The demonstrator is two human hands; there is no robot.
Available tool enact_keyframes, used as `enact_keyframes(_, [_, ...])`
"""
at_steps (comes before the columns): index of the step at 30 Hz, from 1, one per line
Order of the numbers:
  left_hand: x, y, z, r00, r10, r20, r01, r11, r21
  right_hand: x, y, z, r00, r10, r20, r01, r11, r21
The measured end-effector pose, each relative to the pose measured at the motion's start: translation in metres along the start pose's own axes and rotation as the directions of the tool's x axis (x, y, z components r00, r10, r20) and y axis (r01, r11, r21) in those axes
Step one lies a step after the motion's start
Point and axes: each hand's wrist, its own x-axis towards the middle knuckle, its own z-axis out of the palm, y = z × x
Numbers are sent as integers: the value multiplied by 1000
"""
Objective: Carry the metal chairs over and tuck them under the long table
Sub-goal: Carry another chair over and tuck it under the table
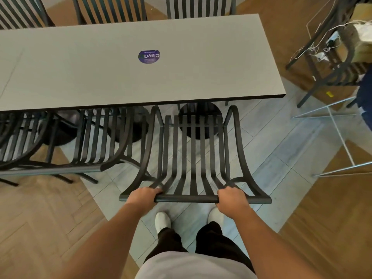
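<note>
A black slatted metal chair stands right in front of me, its seat front just under the near edge of the long grey table. My left hand grips the left part of the chair's top rail. My right hand grips the rail's right part. The table's round black base shows through the slats. Two more black chairs are tucked under the table to the left.
Three slatted chair backs line the table's far side. A purple round sticker lies on the tabletop. At the right stand another dark chair with cables and boxes and a thin white wire frame. My white shoes are below.
</note>
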Motion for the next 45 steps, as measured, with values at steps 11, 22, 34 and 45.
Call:
enact_keyframes(11, [35,62,-19,1000,29,11,-30,997,66,5,71,-20,999,40,-30,-41,999,-33])
enact_keyframes(22, [73,85,-49,1000,18,-12,-18,998,55,39,105,-55,999,29,-35,-31,997,-75])
enact_keyframes(34, [109,85,-77,999,-17,-49,20,999,50,75,121,-83,998,-37,-58,31,995,-95])
enact_keyframes(45, [109,106,-75,998,-41,-47,44,998,50,81,146,-85,997,-77,-26,73,991,-112])
